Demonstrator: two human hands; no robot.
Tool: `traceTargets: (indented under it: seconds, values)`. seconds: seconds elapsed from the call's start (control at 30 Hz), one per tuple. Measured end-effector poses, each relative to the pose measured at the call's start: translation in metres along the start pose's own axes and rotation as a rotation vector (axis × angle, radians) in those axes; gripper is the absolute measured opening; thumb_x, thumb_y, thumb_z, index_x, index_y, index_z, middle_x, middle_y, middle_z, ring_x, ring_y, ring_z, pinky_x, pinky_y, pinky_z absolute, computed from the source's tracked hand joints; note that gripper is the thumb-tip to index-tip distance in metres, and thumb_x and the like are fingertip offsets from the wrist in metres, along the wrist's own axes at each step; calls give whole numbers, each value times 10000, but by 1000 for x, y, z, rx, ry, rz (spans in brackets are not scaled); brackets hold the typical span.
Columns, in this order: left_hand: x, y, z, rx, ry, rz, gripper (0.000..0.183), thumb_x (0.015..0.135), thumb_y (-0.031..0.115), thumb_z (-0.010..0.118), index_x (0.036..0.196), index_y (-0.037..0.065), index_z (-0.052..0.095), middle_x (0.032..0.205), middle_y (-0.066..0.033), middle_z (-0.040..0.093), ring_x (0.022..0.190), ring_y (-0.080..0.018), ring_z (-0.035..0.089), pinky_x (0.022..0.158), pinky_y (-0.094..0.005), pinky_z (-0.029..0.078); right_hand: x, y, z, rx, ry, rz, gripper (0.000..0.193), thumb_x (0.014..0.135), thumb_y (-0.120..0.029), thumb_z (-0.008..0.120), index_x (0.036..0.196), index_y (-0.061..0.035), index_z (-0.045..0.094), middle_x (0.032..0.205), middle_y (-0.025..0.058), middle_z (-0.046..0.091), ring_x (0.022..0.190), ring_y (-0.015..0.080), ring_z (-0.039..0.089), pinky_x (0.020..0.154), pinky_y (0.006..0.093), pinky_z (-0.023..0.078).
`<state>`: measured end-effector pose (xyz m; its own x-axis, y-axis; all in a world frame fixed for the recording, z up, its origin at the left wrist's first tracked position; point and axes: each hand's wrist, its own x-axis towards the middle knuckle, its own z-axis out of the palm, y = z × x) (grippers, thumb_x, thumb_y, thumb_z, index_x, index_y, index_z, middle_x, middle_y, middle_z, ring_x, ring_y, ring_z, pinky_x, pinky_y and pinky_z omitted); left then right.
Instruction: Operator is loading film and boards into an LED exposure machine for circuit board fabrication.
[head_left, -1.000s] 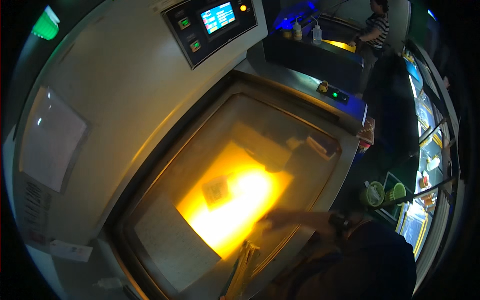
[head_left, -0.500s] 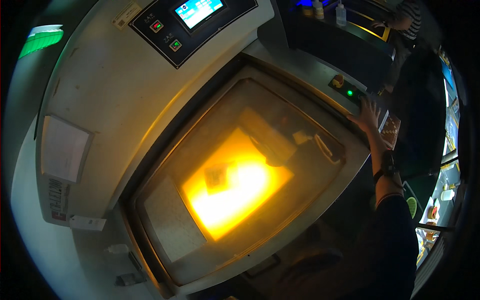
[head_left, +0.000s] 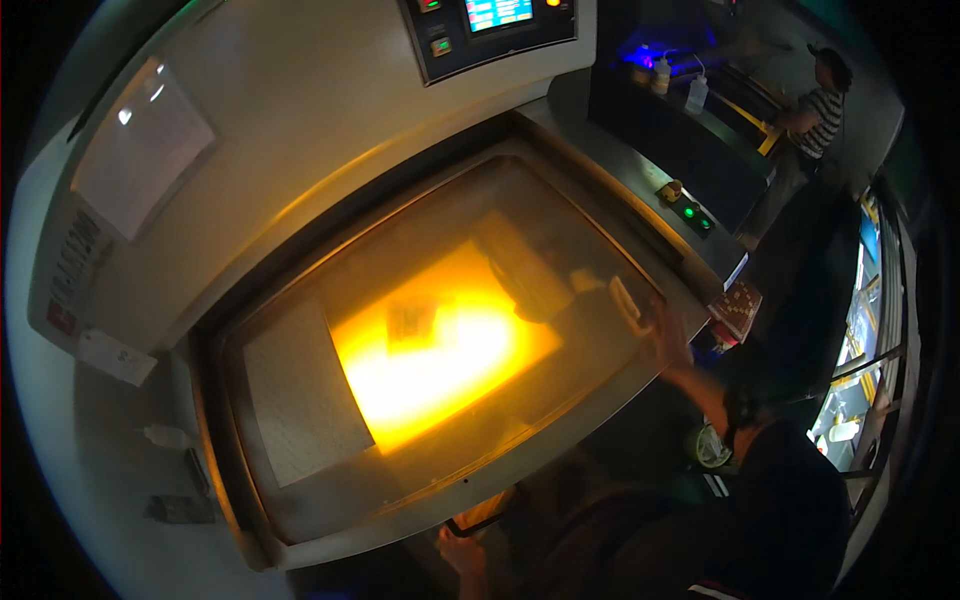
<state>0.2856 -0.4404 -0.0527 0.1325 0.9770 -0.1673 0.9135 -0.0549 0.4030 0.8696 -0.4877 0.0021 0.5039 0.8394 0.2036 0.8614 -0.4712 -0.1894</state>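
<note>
A large framed tray (head_left: 300,530) with a clear, hazy cover lies before me. Under the cover a bright yellow sheet (head_left: 385,400) glows, with a grey sheet (head_left: 295,400) beside it on the left. At the tray's front edge, my left hand (head_left: 462,552) has its fingers curled at the end of a dark handle (head_left: 482,514). My right hand (head_left: 672,345) is at the tray's right front corner, close to a pale elongated piece (head_left: 625,302); motion blurs its fingers. A dark watch (head_left: 740,408) circles my right wrist.
The pale machine housing (head_left: 300,110) rises behind the tray, with a control panel and lit screen (head_left: 498,12). Two green-lit buttons (head_left: 697,217) sit on the right ledge. A patterned reddish box (head_left: 737,305) is beside it. Another person (head_left: 815,120) stands far right near squeeze bottles (head_left: 697,93).
My right hand has left the button ledge and come down to the tray's corner. My left hand has come into view at the front handle. The view has shifted.
</note>
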Motion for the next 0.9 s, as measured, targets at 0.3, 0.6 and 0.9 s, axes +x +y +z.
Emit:
traceTargets:
  seconds: [0.3, 0.6, 0.9]
  values:
    - [47, -56, 36, -734, -441, -431, 311, 889, 184, 572, 1155, 32, 624, 1188, -179, 629, 1185, -385, 556, 876, -519, 506, -216, -102, 10, 167, -1065, -212, 812, 881, -480, 669, 1519, -95, 347, 1584, 191, 295, 1447, 365, 333, 1140, 538, 331]
    - [67, -198, 48, -213, -491, -185, 561, 816, 317, 723, 1261, -11, 629, 1260, -213, 640, 1164, -388, 604, 1016, -466, 451, -194, -166, 93, 382, -1084, 353, 642, 951, -506, 554, 1446, -104, 488, 1374, 155, 591, 1276, 336, 552, 1072, 431, 430]
    - [136, -276, 4, -564, -657, -492, 594, 814, 320, 763, 1282, -13, 612, 1180, -183, 686, 1083, -292, 666, 952, -422, 512, -144, -284, 89, 443, -975, 191, 464, 936, -456, 542, 1285, -163, 631, 1184, 148, 689, 1115, 345, 635, 933, 444, 495]
